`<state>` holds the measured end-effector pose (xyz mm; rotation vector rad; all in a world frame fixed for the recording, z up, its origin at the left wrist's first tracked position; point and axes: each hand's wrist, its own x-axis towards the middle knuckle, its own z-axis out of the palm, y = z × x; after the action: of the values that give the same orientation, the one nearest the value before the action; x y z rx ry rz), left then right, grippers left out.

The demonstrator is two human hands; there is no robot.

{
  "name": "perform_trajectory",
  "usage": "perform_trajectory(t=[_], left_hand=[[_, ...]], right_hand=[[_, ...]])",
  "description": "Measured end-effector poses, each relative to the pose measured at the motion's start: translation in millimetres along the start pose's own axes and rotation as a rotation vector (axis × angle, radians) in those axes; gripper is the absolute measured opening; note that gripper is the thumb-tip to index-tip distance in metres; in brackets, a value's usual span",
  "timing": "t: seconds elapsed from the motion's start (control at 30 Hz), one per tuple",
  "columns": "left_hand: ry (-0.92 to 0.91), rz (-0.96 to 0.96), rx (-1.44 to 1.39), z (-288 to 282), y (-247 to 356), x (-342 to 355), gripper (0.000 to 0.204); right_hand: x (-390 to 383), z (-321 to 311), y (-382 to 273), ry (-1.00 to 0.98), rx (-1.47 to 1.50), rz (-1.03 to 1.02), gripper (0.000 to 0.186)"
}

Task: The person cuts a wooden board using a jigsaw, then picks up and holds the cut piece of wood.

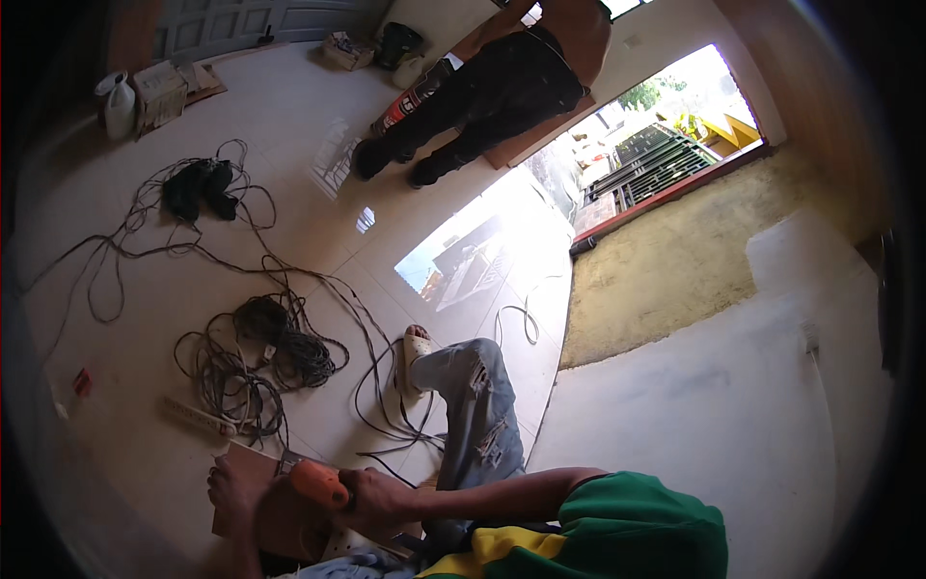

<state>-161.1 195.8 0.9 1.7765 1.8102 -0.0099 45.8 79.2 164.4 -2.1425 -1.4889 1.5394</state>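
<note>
Holding an orange power tool (pixel 320 484), the right hand (pixel 378 498) has its fingers curled around the back end. The left hand (pixel 230 487) lies on a brown board (pixel 258 461), close to the board's left edge. The picture is too dim there to tell if its fingers pinch the edge or just lie on top.

The tool is over the board, low down in the view and close to the person's lap. Its long way runs slantwise, from the right hand toward the left and a little away from the body. So its gray front end sits between the two hands, and the left hand is off to the left of that end, with a gap between. The right hand is the nearer one, since it has the tool. It is hard to see if the front end touches the board.

Past the board, a white power strip (pixel 198 416) lies on the floor (pixel 135 357), just beside a messy heap of dark cords (pixel 301 359). The bent leg (pixel 473 405) in torn jeans is on the right side of the heap.
</note>
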Motion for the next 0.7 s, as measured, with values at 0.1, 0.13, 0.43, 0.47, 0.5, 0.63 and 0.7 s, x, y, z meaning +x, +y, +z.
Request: perform_trajectory(t=[0.1,0.13,0.43,0.47,0.5,0.63,0.7], left_hand=[[0.02,-0.041,-0.005,-1.6,-1.4,-9.0,0.128],[0.03,-0.062,-0.011,-0.7,-5.9,-13.6,0.128],[0.072,-0.1,0.031,21.6,-30.2,-34.1,0.126],[0.02,-0.116,0.034,17.9,-29.4,-34.5,0.125],[0.008,-0.118,0.029,15.7,-24.2,-35.8,0.124],[-0.024,-0.129,-0.013,6.2,-15.7,-39.8,0.124],[0.009,-0.107,-0.021,3.9,-16.2,-39.4,0.123]], right_hand=[[4.2,-6.8,3.8,-0.081,0.016,-0.066,0.068],[6.9,-9.4,5.8,-0.086,0.019,-0.05,0.07],[7.6,-17.6,6.0,-0.194,0.07,-0.154,0.056],[10.5,-15.7,2.1,-0.122,0.006,-0.251,0.052],[8.8,-15.1,2.4,-0.108,-0.02,-0.233,0.048],[9.1,-16.1,8.5,-0.116,-0.054,-0.214,0.051],[9.2,-16.4,13.6,-0.097,-0.094,-0.221,0.051]])
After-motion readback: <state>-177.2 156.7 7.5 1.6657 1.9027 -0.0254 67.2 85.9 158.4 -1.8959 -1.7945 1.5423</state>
